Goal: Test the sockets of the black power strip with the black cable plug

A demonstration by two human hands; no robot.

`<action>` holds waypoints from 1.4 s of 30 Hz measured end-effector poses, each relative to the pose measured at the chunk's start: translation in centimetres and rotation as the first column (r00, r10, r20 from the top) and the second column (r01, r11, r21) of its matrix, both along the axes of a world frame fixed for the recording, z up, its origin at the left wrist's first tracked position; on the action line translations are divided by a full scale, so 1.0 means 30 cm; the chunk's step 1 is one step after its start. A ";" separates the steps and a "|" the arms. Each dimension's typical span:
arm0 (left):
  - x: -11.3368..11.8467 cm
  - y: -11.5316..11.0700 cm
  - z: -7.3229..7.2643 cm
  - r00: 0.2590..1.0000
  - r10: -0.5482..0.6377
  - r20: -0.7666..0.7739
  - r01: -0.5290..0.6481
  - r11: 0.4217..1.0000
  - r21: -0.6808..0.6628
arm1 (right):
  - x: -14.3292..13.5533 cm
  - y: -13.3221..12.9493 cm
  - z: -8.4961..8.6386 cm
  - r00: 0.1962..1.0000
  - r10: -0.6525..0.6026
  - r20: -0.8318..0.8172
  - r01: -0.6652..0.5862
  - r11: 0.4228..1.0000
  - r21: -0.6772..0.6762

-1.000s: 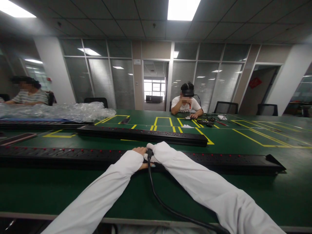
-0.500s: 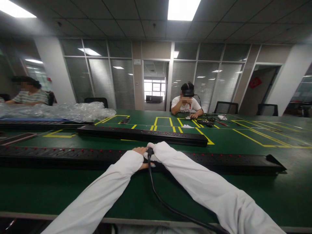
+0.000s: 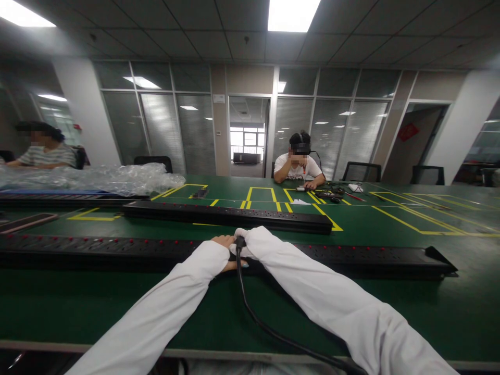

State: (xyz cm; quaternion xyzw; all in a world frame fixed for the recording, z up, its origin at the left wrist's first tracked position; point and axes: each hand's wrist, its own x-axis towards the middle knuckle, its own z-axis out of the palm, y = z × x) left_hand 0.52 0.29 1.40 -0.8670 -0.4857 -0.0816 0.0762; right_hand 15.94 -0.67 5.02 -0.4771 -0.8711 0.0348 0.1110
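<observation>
Over the near edge of the bench (image 3: 117, 307) runs a black cable (image 3: 258, 322), its plug (image 3: 239, 243) pinched in the closed right hand (image 3: 246, 252). Alongside, the left hand (image 3: 223, 241) clasps the near strip (image 3: 351, 256); farther from that edge lies a second strip (image 3: 230, 215)

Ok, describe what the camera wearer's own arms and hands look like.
The left sleeve and right sleeve are long, white, loose and creased. The left hand is bare, one pale bluish nail showing; the right hand seems to wear a white glove.
</observation>
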 end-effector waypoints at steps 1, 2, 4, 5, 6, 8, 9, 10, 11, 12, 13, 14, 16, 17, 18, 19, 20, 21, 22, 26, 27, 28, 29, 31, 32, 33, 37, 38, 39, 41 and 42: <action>-0.002 -0.001 0.000 1.000 -0.011 0.000 0.011 1.000 0.003 | 0.001 -0.003 0.000 1.000 0.008 0.009 -0.008 0.999 0.031; -0.004 -0.003 0.001 1.000 -0.020 -0.002 0.020 1.000 0.007 | 0.003 -0.007 0.000 0.999 0.023 0.028 -0.025 0.997 0.074; -0.007 -0.005 0.000 1.000 -0.019 -0.014 0.019 1.000 0.014 | 0.009 -0.014 -0.003 0.994 0.083 0.076 -0.095 0.980 0.173; -0.008 -0.005 -0.001 1.000 -0.010 -0.020 0.010 1.000 0.013 | 0.012 -0.016 -0.005 0.988 0.115 0.100 -0.134 0.969 0.209; -0.009 -0.004 -0.003 1.000 -0.005 -0.024 0.005 1.000 0.011 | 0.015 -0.016 -0.007 0.984 0.139 0.116 -0.162 0.960 0.229; -0.006 0.003 -0.008 1.000 -0.002 -0.020 0.003 1.000 0.008 | 0.016 -0.011 -0.010 0.986 0.140 0.088 -0.156 0.964 0.217; -0.004 0.008 -0.012 1.000 0.003 -0.016 -0.003 1.000 0.006 | 0.016 -0.005 -0.011 0.991 0.125 0.055 -0.133 0.974 0.183; -0.001 0.013 -0.016 1.000 0.014 -0.014 -0.014 1.000 0.000 | 0.014 0.001 -0.012 0.995 0.098 0.020 -0.100 0.986 0.136; 0.001 0.019 -0.021 1.000 0.026 -0.012 -0.026 1.000 -0.004 | 0.012 0.007 -0.012 0.998 0.068 -0.014 -0.067 0.994 0.082; 0.004 0.025 -0.025 0.999 0.036 -0.011 -0.036 0.999 -0.006 | 0.009 0.013 -0.012 0.998 0.042 -0.046 -0.041 0.999 0.032; 0.006 0.029 -0.029 0.999 0.045 -0.012 -0.045 0.999 -0.010 | 0.007 0.018 -0.012 0.997 0.026 -0.071 -0.027 1.000 -0.012; 0.007 0.031 -0.031 0.999 0.049 -0.010 -0.049 0.999 -0.010 | 0.006 0.023 -0.013 0.996 0.019 -0.093 -0.023 0.999 -0.046; 0.007 0.028 -0.031 0.999 0.037 -0.001 -0.037 0.999 0.003 | 0.006 0.029 -0.019 0.987 0.001 -0.158 -0.013 0.997 -0.074; 0.005 0.022 -0.028 1.000 0.025 0.005 -0.025 1.000 0.014 | 0.007 0.032 -0.024 0.979 -0.009 -0.203 -0.007 0.997 -0.077; 0.002 0.014 -0.023 1.000 0.009 0.012 -0.010 1.000 0.027 | 0.008 0.036 -0.031 0.967 -0.024 -0.255 0.004 0.997 -0.078; -0.001 0.005 -0.016 1.000 -0.005 0.018 0.005 0.999 0.041 | 0.009 0.039 -0.039 0.949 -0.028 -0.314 0.003 0.997 -0.078; -0.004 -0.005 -0.009 1.000 -0.021 0.023 0.020 0.998 0.053 | 0.010 0.044 -0.048 0.926 -0.028 -0.378 -0.001 0.997 -0.076; -0.007 -0.014 -0.001 0.999 -0.034 0.028 0.032 0.998 0.061 | 0.011 0.049 -0.056 0.898 -0.017 -0.440 -0.016 0.997 -0.072; -0.010 -0.023 0.006 0.998 -0.044 0.033 0.042 0.997 0.065 | 0.011 0.053 -0.063 0.867 -0.003 -0.498 -0.036 0.997 -0.067; -0.015 -0.042 0.023 0.997 -0.047 0.055 0.044 0.998 0.053 | 0.022 0.058 -0.064 0.756 -0.071 -0.650 0.045 0.997 -0.057; -0.015 -0.043 0.024 0.997 -0.041 0.061 0.038 0.998 0.052 | 0.030 0.053 -0.056 0.756 -0.103 -0.647 0.072 0.995 -0.073; -0.015 -0.043 0.022 0.997 -0.037 0.067 0.034 0.998 0.052 | 0.042 0.046 -0.046 0.771 -0.137 -0.622 0.101 0.991 -0.094; -0.015 -0.040 0.020 0.997 -0.036 0.071 0.032 0.998 0.053 | 0.055 0.038 -0.036 0.787 -0.178 -0.590 0.129 0.984 -0.124; -0.015 -0.033 0.014 0.997 -0.036 0.072 0.033 0.998 0.044 | 0.085 0.021 -0.019 0.828 -0.218 -0.517 0.177 0.976 -0.128; -0.014 -0.028 0.010 0.997 -0.032 0.064 0.030 0.999 0.032 | 0.099 0.015 -0.014 0.849 -0.232 -0.475 0.201 0.973 -0.116; -0.014 -0.024 0.008 0.998 -0.027 0.053 0.026 0.999 0.021 | 0.111 0.010 -0.012 0.869 -0.238 -0.433 0.217 0.971 -0.099; -0.007 -0.011 0.003 0.999 -0.043 0.012 0.043 0.999 0.027 | 0.134 0.006 -0.023 0.934 -0.211 -0.289 0.214 0.976 -0.022; -0.001 -0.010 0.003 0.998 -0.055 0.003 0.055 0.998 0.043 | 0.136 0.007 -0.026 0.946 -0.187 -0.264 0.195 0.981 0.005; 0.006 -0.009 0.003 0.998 -0.069 -0.011 0.070 0.996 0.055 | 0.138 0.007 -0.027 0.957 -0.157 -0.245 0.169 0.985 0.029; 0.028 -0.005 0.001 0.993 -0.112 -0.042 0.115 0.991 0.068 | 0.144 0.006 -0.026 0.971 -0.088 -0.224 0.104 0.993 0.059; 0.042 -0.003 -0.001 0.989 -0.138 -0.056 0.142 0.987 0.073 | 0.147 0.005 -0.023 0.974 -0.056 -0.219 0.072 0.995 0.064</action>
